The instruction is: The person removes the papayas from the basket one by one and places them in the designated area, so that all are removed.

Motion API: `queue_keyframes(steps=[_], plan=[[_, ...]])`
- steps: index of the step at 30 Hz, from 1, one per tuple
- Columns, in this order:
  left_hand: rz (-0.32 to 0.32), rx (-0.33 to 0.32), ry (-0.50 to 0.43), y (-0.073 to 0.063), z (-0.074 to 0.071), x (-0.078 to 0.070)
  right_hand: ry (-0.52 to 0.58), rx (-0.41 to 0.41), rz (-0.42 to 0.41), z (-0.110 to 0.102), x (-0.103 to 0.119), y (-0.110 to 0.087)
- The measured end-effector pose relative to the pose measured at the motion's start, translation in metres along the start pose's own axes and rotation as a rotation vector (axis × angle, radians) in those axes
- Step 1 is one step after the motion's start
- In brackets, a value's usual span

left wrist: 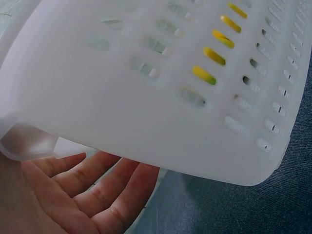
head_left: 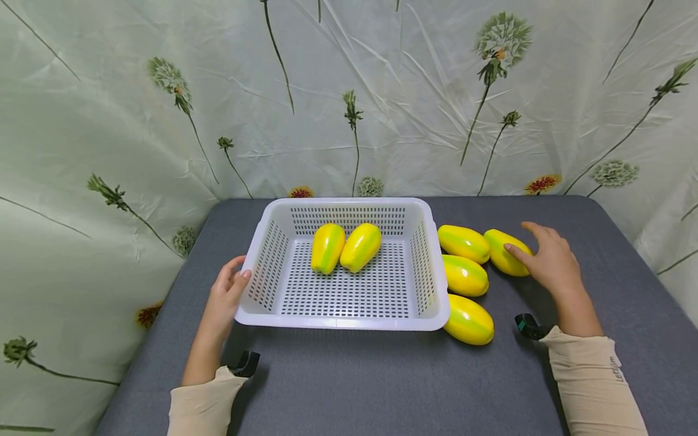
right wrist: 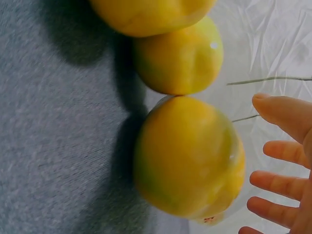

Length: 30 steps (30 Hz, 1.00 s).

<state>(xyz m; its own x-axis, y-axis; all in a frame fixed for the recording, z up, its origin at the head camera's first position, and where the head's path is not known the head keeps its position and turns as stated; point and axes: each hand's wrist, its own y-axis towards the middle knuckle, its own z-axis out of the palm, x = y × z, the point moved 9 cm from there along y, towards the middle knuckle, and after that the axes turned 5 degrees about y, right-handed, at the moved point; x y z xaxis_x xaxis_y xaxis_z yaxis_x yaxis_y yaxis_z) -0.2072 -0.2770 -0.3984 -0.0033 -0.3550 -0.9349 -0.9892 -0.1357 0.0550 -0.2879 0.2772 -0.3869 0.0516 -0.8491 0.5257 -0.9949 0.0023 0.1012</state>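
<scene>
A white plastic basket [head_left: 343, 323] with slotted walls stands on the table with two yellow-green papayas [head_left: 328, 248] inside, side by side. At its left rim, my left hand [head_left: 223, 297] holds the edge, thumb on the rim; in the left wrist view the fingers [left wrist: 114, 195] reach beneath the rim along the outer wall. Over the outermost papaya [head_left: 508, 252] to the right of the basket hovers my right hand [head_left: 553, 266], thumb and fingers spread. In the right wrist view a gap shows between that hand and the nearest papaya [right wrist: 190, 156].
More papayas [head_left: 463, 275] lie in a column close against the basket's right side. A dark grey cloth [head_left: 382, 381] covers the table. Behind it hangs a pale curtain [head_left: 327, 151] printed with dandelions.
</scene>
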Motion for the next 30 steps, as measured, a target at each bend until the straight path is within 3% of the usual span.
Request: queue_keyframes(steps=[12,21,30], plan=[[0.007,0.002,0.003,0.0,0.0,0.0,0.044,-0.081,-0.062,-0.023,0.034,0.0],[0.004,0.005,-0.012,0.0,0.0,0.001,0.059,-0.124,-0.15,-0.037,0.078,0.0],[0.004,0.002,-0.008,0.001,0.0,0.002,0.092,-0.126,-0.257,-0.037,0.128,0.002]])
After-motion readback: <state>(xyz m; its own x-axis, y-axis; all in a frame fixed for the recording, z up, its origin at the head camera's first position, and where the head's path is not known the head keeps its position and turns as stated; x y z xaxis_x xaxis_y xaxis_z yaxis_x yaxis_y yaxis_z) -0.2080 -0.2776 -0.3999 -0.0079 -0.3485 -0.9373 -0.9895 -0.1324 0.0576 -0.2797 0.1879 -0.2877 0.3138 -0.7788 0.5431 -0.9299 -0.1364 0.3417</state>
